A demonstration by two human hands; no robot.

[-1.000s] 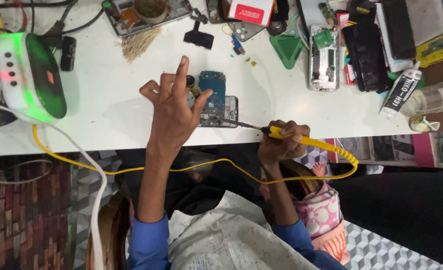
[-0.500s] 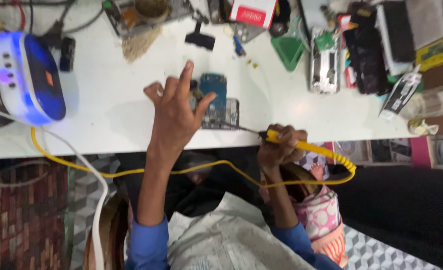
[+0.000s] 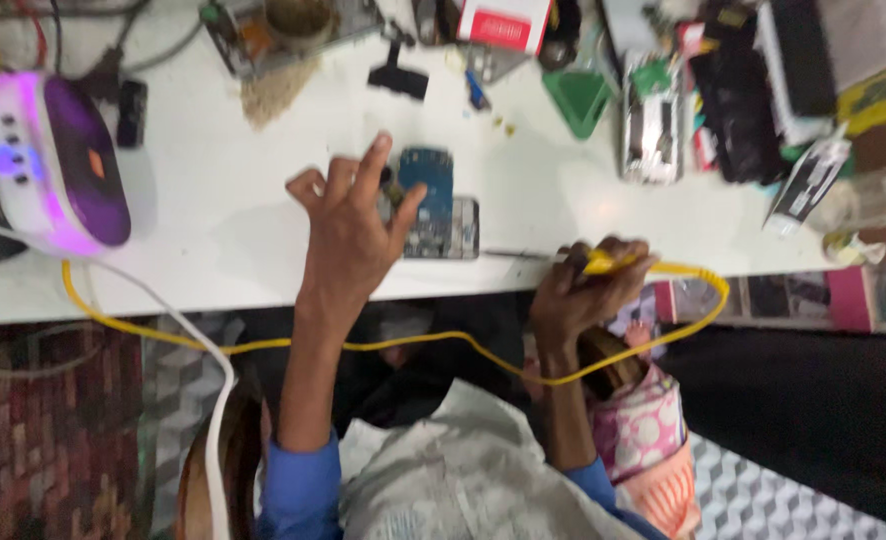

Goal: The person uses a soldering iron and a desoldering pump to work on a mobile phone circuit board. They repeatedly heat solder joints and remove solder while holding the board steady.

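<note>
Since half a second ago the right hand (image 3: 588, 290) has drawn its yellow-handled soldering iron (image 3: 603, 262) slightly back along the table edge, so the thin metal tip now sits a little apart from the opened phone with a blue circuit board (image 3: 433, 205) instead of right at its lower corner. The glowing speaker-like device (image 3: 58, 170) on the left has turned from blue to purple. The left hand (image 3: 353, 235) has barely shifted.

That left hand rests over the left side of the phone, its fingers (image 3: 371, 165) spread apart and raised, with only the thumb side seeming to touch the board; the blur hides the exact contact. The right-hand fingers are curled together, clamped on the iron's yellow grip, whose coiled yellow cord (image 3: 703, 300) loops off the white table (image 3: 213, 240) and trails below it.

The phone lies flat near the front edge of the table, between the two hands. With the tip pulled away, I judge the soldering contact is broken for the moment, a pause or repositioning rather than a joint being heated. A green triangular tool (image 3: 578, 100) and cluttered parts lie farther back.
</note>
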